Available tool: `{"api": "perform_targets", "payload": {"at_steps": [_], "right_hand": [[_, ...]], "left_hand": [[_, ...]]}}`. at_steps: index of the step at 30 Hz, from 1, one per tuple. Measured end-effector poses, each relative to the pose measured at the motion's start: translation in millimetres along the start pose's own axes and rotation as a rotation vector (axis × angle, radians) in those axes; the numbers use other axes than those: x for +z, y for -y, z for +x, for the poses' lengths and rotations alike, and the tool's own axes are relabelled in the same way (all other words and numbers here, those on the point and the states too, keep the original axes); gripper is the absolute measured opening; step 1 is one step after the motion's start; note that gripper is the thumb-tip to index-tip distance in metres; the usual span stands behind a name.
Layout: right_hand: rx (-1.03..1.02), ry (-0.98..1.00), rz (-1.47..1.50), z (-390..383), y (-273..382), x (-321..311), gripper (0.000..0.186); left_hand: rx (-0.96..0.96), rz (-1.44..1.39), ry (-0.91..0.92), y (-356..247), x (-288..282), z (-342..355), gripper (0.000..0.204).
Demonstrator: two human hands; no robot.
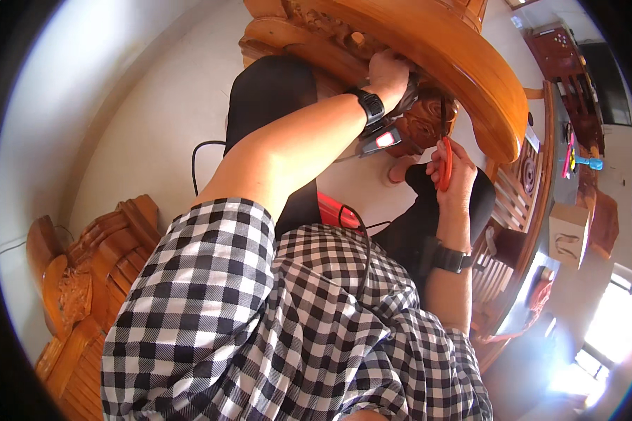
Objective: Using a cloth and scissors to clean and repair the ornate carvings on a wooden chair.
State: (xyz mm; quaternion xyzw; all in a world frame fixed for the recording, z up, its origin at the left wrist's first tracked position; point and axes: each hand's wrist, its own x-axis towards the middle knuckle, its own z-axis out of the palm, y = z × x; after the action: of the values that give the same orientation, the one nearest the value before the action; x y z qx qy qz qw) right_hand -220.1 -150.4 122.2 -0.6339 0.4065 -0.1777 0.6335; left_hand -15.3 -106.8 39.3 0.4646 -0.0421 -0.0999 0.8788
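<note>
My right hand [459,172] is closed around a red-handled tool [445,167] with a thin dark shaft pointing up toward the underside of a curved wooden armrest [463,74]. The shaft's far end lies by carved wood [428,121], and its exact kind is unclear. My left hand [388,72] reaches beneath the armrest with its fingers bent downward; what they hold is hidden behind the hand. Just below that wrist sits a dark device with a lit red-and-white panel [385,141]. Each wrist wears a black band.
Another carved wooden seat [95,295] stands at the lower left. To the right are a slatted wooden bench [516,186], a long table edge [541,231] and a cardboard box [569,231]. A red object [337,210] and a black cable [365,245] lie by my lap.
</note>
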Motion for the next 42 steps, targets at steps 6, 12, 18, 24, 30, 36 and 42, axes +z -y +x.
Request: {"api": "perform_targets", "payload": {"at_steps": [6,12,18,24,30,36,42], "right_hand": [[0.051,-0.01,0.065,-1,-1,-8,0.038],[0.05,0.041,0.018,-5,5,8,0.037],[0.07,0.014,0.02,7,-4,1,0.039],[0.011,0.061,-0.018,9,-8,7,0.041],[-0.01,0.019,0.017,9,-12,-4,0.039],[0.025,-0.017,0.05,13,-13,-4,0.04],[0.107,0.244,-0.103,21,-16,22,0.04]], "left_hand": [[-0.153,-0.214,0.04,-13,-5,-12,0.026],[-0.016,0.08,0.171,-2,-14,-6,0.025],[-0.085,0.174,0.087,-40,-1,-28,0.023],[-0.136,-0.143,-0.027,-9,-3,8,0.016],[-0.194,0.07,0.086,15,13,0,0.015],[0.22,0.636,0.48,78,-1,-37,0.008],[-0.003,0.113,0.255,90,-86,23,0.016]]}}
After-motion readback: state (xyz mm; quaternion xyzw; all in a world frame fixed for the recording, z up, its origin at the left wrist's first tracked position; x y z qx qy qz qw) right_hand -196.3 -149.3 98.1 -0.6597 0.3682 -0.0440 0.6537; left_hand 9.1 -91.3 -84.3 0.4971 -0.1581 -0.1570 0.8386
